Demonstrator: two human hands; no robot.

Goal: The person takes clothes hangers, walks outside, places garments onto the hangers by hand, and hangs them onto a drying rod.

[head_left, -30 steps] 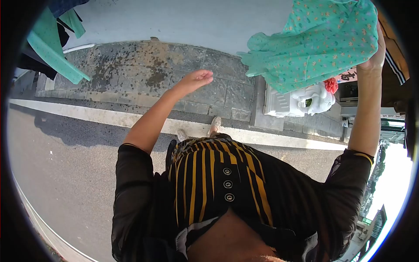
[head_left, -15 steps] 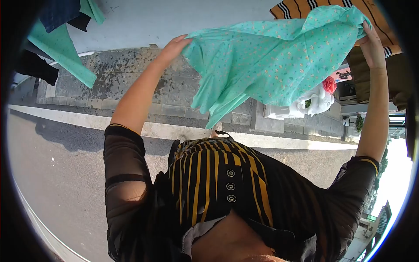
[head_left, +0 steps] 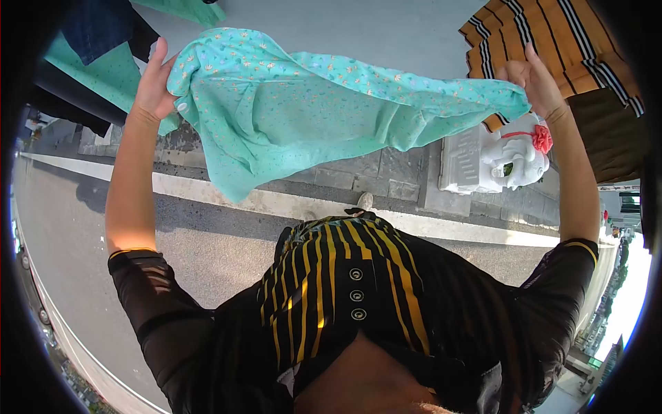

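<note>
A mint-green garment with a small floral print (head_left: 310, 117) is stretched out in the air in front of me, its upper edge sagging slightly between my hands. My left hand (head_left: 156, 86) grips one upper corner, thumb up, near a white button. The opposite corner is pinched in my right hand (head_left: 538, 84), some of whose fingers are hidden. The lower part hangs loose, dipping lowest toward the left. Close behind my left hand hang dark blue jeans (head_left: 96, 27); beside my right hand hangs an orange striped garment (head_left: 545, 41).
More green cloth (head_left: 110, 76) and dark clothes hang at the upper left. A brown garment (head_left: 610, 134) hangs at the right. Below it stands a white elephant-like statue (head_left: 514, 159) with a red bow, on a stone pavement (head_left: 345, 172). A white line (head_left: 276, 203) borders the road.
My hands have spread apart, the left moving left and up, the right slightly lower. The green garment has turned and is now pulled wider, with its inner side showing.
</note>
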